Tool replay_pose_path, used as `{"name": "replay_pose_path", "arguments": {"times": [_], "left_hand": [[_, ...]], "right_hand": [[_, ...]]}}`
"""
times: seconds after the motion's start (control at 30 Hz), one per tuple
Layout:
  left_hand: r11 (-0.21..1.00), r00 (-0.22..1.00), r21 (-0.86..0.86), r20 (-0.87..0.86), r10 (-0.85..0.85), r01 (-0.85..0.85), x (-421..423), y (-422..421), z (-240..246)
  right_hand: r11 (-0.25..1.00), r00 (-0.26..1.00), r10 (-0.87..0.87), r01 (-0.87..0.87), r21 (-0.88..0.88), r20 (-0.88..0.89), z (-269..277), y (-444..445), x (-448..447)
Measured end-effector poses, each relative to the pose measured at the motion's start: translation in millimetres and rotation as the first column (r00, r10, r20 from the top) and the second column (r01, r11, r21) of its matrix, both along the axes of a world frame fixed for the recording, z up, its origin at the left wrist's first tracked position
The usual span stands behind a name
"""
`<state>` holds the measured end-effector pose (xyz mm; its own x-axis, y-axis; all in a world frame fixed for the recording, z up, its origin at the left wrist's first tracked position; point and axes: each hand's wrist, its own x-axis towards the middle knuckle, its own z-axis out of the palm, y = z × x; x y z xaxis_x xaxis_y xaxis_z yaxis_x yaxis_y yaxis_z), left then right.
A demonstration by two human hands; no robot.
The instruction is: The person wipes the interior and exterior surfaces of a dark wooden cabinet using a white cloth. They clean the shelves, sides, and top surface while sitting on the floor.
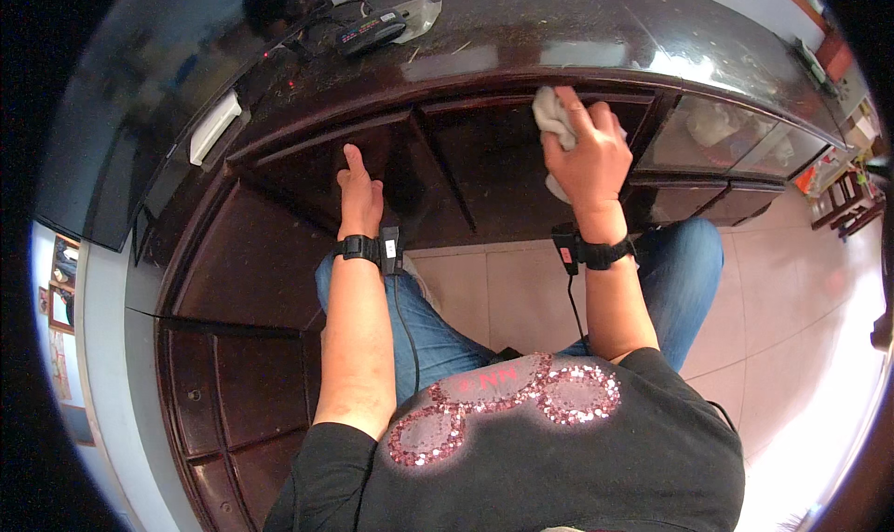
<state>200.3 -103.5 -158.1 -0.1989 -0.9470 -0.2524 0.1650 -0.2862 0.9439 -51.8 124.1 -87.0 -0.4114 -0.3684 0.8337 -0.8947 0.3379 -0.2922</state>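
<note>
My right hand grips a crumpled white cloth and holds it at the upper part of a dark wooden cabinet door, just under the cabinet's top edge. Part of the cloth is hidden under my fingers and palm. Farther left, my left hand is at the neighbouring door panel, thumb extended, with nothing seen in it. Whether it touches the wood I cannot tell. Each wrist wears a black strap with a small cabled device.
On the glossy cabinet top stand a black box-shaped device with cables and a clear plastic bag. A large television screen rises at left, near a white box. Glass-fronted compartments are at right. Tiled floor lies below.
</note>
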Motion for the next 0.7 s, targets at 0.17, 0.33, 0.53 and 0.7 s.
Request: {"name": "replay_pose_path", "arguments": {"times": [0.17, 0.33, 0.53, 0.7], "left_hand": [[1.000, 1.000, -0.017, -0.003, 0.009, -0.009, -0.3, 1.3, -0.2], [0.999, 0.997, 0.010, 0.072, 0.031, -0.031, -0.6, 2.4, 3.9], [0.998, 0.996, -0.029, 0.065, 0.065, -0.063, -3.6, 4.3, 4.5], [0.998, 0.997, -0.040, 0.059, 0.053, -0.050, -4.5, 3.0, 3.0]], "right_hand": [[0.985, 0.996, -0.085, 0.081, -0.151, -0.020, -9.6, 8.2, -24.8], [0.992, 0.997, -0.067, 0.064, -0.105, -0.027, -21.7, -13.5, 5.7], [0.987, 0.987, 0.163, -0.163, 0.008, -0.010, -18.0, -55.2, 69.2], [0.974, 0.976, 0.218, -0.218, 0.062, 0.016, -9.1, -76.5, 86.9]]}}
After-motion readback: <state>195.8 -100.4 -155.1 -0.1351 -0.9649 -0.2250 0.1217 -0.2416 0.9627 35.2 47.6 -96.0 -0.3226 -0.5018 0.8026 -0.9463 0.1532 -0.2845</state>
